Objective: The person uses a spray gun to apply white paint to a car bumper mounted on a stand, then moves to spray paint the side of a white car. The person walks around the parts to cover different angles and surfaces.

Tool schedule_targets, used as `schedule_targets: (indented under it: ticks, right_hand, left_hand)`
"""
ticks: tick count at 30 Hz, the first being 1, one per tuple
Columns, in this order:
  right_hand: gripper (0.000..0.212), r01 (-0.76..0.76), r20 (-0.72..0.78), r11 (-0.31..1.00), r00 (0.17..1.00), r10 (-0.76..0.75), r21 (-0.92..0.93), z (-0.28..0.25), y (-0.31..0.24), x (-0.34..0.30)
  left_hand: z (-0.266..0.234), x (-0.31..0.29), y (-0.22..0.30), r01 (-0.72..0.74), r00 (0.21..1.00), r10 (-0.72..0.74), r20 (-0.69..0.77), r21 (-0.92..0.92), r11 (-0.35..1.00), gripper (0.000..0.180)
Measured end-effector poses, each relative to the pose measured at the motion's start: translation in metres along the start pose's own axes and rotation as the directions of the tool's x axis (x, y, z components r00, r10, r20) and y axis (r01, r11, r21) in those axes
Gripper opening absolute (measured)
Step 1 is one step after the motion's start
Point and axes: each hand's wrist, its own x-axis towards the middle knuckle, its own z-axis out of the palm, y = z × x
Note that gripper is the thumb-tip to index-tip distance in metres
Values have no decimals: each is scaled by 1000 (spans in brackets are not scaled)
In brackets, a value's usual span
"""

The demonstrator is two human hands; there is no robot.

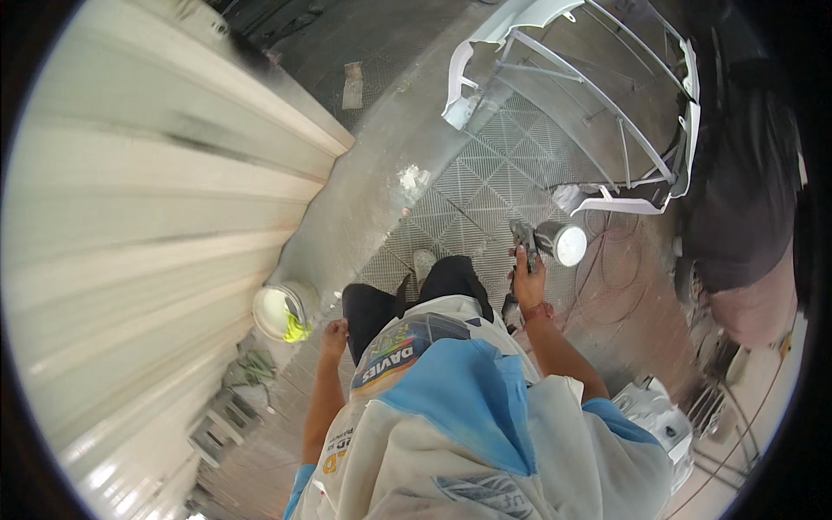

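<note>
Spray gun (539,243), metal cup with pale round lid, gripped in closed right hand (527,282); left hand (334,336) loosely curled, holding nothing, near white bucket (279,312); ribbed grating floor (472,186); white bumper shell (607,113) ahead.

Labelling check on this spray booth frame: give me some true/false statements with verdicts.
1. The right hand holds a spray gun. True.
2. The left hand grips the white bucket. False: it is empty and hangs beside the thigh, apart from the bucket.
3. A white car bumper sits on a rack ahead. True.
4. The floor is carpet. False: it is metal floor grating.
5. A corrugated wall stands on the person's left. True.
</note>
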Motion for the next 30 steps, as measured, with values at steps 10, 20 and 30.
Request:
schedule_targets:
  ticks: [10, 20, 30]
  right_hand:
    - [46, 273, -95, 932, 949, -302, -237, 177, -31, 103]
    - [46, 171, -195, 878, 939, -282, -446, 340, 44, 249]
    - [48, 45, -252, 838, 944, -214, -544, 396, 122, 430]
  left_hand:
    - [-91, 187, 147, -230, 934, 100, 343, 362, 903, 33]
    - [-112, 293, 287, -301, 886, 29, 463, 527, 795, 34]
    - [-174, 353, 136, 94, 917, -280, 284, 529, 843, 37]
